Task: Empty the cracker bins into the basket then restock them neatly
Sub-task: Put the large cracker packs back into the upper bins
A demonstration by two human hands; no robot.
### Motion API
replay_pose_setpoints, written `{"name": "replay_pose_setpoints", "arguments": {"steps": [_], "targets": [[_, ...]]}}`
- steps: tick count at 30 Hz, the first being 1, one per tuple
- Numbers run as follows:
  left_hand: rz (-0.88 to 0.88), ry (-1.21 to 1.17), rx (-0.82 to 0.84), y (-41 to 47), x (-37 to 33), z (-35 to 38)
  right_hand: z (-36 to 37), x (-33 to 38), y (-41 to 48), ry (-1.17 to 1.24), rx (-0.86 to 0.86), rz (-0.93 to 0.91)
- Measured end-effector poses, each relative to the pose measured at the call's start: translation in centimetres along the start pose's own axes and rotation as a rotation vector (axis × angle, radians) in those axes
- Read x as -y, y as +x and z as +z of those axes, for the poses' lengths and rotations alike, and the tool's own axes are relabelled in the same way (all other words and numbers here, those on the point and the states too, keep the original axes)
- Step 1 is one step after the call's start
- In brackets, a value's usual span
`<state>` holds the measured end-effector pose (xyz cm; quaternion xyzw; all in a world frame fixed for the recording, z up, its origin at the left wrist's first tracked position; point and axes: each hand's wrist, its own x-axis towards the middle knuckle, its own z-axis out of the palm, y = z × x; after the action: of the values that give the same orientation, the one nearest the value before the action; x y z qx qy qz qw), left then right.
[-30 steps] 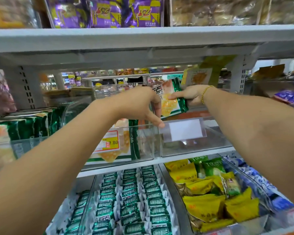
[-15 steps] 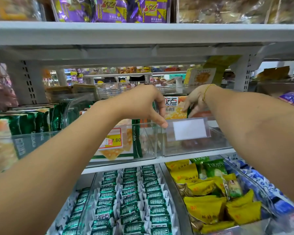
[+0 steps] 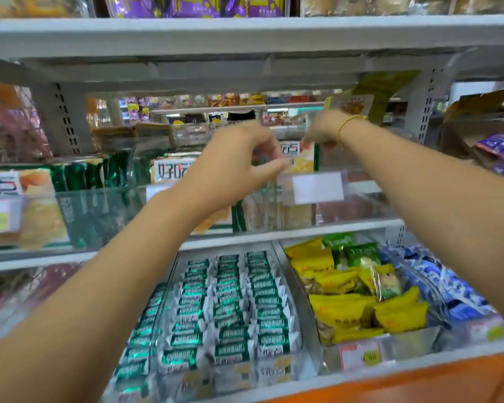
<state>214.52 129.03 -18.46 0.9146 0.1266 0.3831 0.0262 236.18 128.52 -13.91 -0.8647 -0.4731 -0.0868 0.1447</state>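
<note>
Pack [image 3: 301, 158] stands in clear bin [image 3: 346, 210], middle shelf. Left hand [image 3: 236, 170] curled at pack's left edge, right hand [image 3: 320, 130] blurred at top; grips cannot be told. Risk: loose hold, pack flops flat, row untidy.

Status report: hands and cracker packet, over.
Left hand and right hand at cracker packet, grips blurred. Packet upright in clear bin, between hands. Nothing in the way.

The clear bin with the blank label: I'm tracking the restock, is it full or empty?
Mostly empty: one cracker packet stands upright at the left of the bin; its right part shows nothing inside.
</note>
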Motion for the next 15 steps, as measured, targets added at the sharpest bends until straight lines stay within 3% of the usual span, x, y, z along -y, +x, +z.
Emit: {"name": "replay_pose_setpoints", "arguments": {"steps": [2,3,5,11,13,15], "targets": [[-0.051,-0.127,-0.080,-4.2,-1.4,-0.4,-0.7,0.8,-3.5,-0.019,-0.230,-0.096],[-0.101,-0.187,-0.065,-6.7,-1.9,-0.4,-0.8,1.4,-5.8,-0.024,-0.259,-0.166],[-0.208,-0.275,0.014,-11.8,-2.1,0.0,-0.2,2.2,-11.3,0.025,-0.163,-0.326],[-0.768,-0.445,0.315,-28.5,1.2,3.1,11.5,5.0,-25.0,0.092,0.484,-0.626],[-0.965,-0.427,0.530,-34.8,3.3,5.3,18.4,5.8,-28.4,0.111,0.762,-0.587],[-1.127,-0.395,0.754,-40.8,4.8,8.0,26.3,6.2,-31.6,0.222,1.073,-0.395]]}}
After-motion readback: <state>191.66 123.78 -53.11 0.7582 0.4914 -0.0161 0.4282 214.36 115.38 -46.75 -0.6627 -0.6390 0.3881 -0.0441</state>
